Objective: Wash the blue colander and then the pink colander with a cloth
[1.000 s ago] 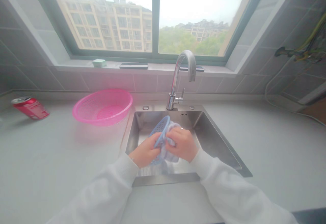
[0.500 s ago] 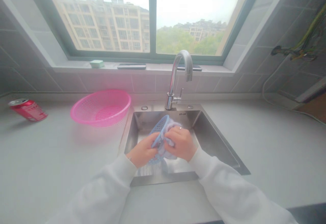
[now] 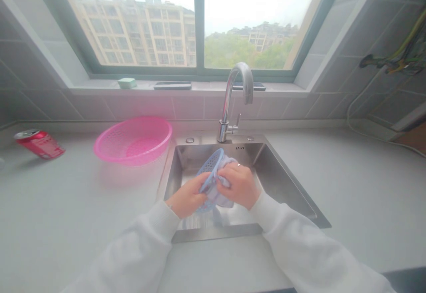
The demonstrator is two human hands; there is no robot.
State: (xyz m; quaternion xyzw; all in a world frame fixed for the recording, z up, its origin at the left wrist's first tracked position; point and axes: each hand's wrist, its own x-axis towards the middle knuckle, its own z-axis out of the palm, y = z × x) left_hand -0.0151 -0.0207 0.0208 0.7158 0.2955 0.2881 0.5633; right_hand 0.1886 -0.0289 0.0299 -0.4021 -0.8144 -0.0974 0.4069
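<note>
Over the stainless steel sink, my left hand and my right hand grip a small pale blue plastic mesh basket. The basket stands tilted on its edge between them. A pale cloth is bunched against it, mostly under my right hand's fingers. My left hand's fingers press on the basket's lower side. White sleeves cover both forearms. Part of the basket is hidden behind my hands and the cloth.
A chrome faucet rises behind the sink. On the counter to the left lie a pink plastic basket and a tipped red drink can. A green soap bar and a dark phone sit on the windowsill.
My hands stay on the blue basket and cloth, shifting only slightly. The basket has turned a little, and the view has moved slightly.
</note>
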